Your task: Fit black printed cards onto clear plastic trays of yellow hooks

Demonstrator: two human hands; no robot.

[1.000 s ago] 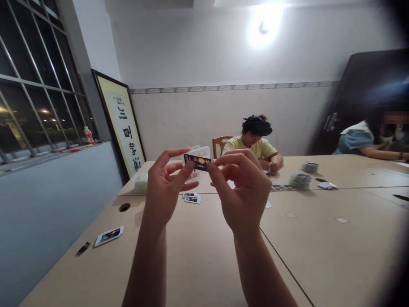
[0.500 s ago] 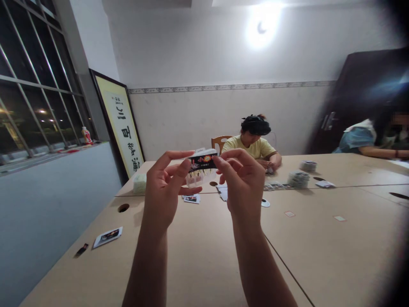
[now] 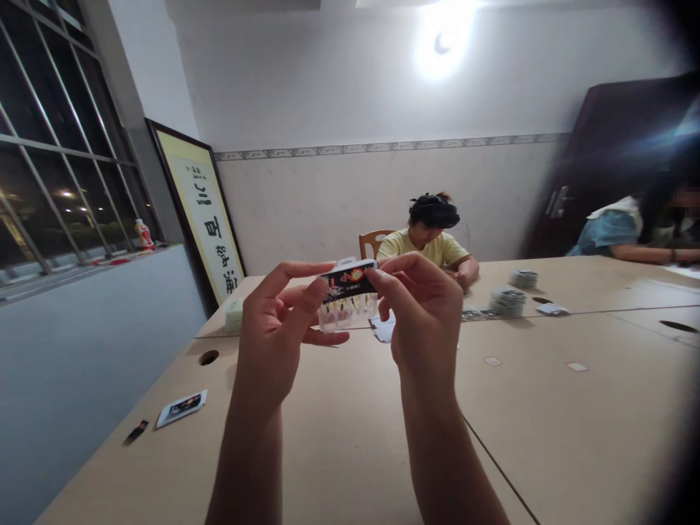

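Observation:
Raised above the table, a small clear plastic box (image 3: 350, 312) is held between my two hands. A black printed label with a bright orange and red mark covers its upper part. Small gold and dark pieces, resembling fish hooks, show through the clear lower part. My left hand (image 3: 276, 328) grips the box's left end, thumb on the label and fingers behind and beneath. My right hand (image 3: 424, 313) pinches the upper right corner, thumb on the label's edge. Behind the box, partly hidden, white cards (image 3: 383, 329) lie on the table.
On the pale table (image 3: 339, 437) at left lie a white printed packet (image 3: 182, 408), a small black label piece (image 3: 136, 432) and a round cable hole (image 3: 208, 358). Stacked packs (image 3: 507, 302) stand farther right. A person in yellow (image 3: 421, 244) sits opposite; another sits at far right.
The box has dropped slightly and turned a little, so its label and contents show more clearly. My right hand has shifted slightly right; both hands keep their grip.

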